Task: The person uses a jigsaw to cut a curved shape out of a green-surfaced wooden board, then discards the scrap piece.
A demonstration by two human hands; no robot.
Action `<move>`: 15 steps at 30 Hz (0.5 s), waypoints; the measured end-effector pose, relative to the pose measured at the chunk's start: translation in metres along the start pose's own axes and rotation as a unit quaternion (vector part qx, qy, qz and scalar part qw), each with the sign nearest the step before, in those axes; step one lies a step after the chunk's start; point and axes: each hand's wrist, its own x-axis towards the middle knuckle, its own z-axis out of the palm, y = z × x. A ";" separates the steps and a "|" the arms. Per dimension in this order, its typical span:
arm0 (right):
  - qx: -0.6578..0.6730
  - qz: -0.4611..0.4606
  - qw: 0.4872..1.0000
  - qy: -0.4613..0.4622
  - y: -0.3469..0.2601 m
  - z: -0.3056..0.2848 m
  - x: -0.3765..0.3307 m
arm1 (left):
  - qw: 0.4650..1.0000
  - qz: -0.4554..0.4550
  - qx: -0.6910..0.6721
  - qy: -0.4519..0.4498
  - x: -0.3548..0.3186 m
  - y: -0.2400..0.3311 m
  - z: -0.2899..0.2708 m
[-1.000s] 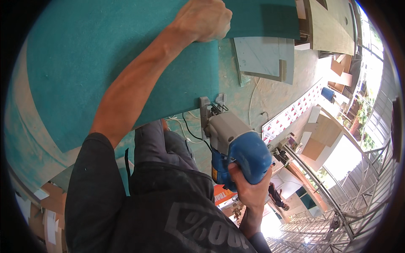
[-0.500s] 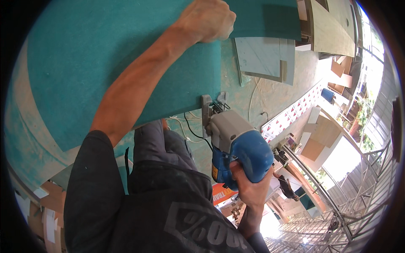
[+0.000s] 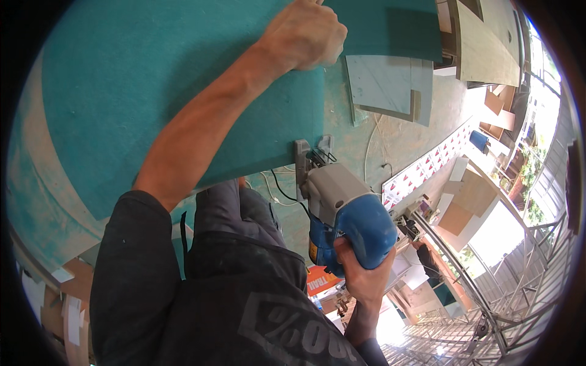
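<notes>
My right hand (image 3: 368, 274) is wrapped round the handle of a blue and grey jigsaw (image 3: 348, 198). The jigsaw's metal base plate (image 3: 301, 160) meets the near right corner of a large green board (image 3: 256, 122). Its blade tip cannot be made out. Across the board reaches my left arm, and my left hand (image 3: 305, 33) is closed in a fist-like curl at the far part of the board's right edge. Whatever its fingers hold, if anything, is hidden beneath them. A black cord (image 3: 282, 188) runs below the board beside the jigsaw.
Pale offcut panels (image 3: 387, 85) lie on the dusty floor right of the board. Further right are a patterned strip (image 3: 424, 161), a wooden panel (image 3: 488, 52) and leaning boards (image 3: 467, 201). A light cable (image 3: 366, 146) trails over the floor. Another person (image 3: 427, 261) is in the background.
Board, hands and jigsaw sit slightly further right in the picture as the view shifts. Both hands keep the same hold. The person in the background has changed posture.
</notes>
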 end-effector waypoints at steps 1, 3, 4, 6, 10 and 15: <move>-0.002 -0.004 1.000 0.002 0.000 0.000 0.000 | 1.000 -0.003 -0.011 -0.007 0.000 -0.001 -0.001; -0.006 -0.011 1.000 0.007 0.000 0.001 0.000 | 0.999 -0.009 -0.032 -0.020 0.001 -0.001 -0.003; -0.006 -0.010 1.000 0.008 -0.001 0.002 0.000 | 0.999 -0.009 -0.031 -0.017 0.000 -0.001 -0.003; -0.005 -0.010 1.000 0.009 -0.002 0.002 0.000 | 0.999 -0.010 -0.029 -0.011 -0.001 0.000 -0.003; -0.014 -0.003 1.000 -0.001 -0.003 -0.001 0.001 | 0.999 -0.022 -0.018 -0.019 0.000 0.002 -0.004; -0.028 0.000 0.999 -0.019 -0.006 -0.005 0.002 | 0.999 -0.016 -0.033 -0.020 -0.003 0.003 -0.005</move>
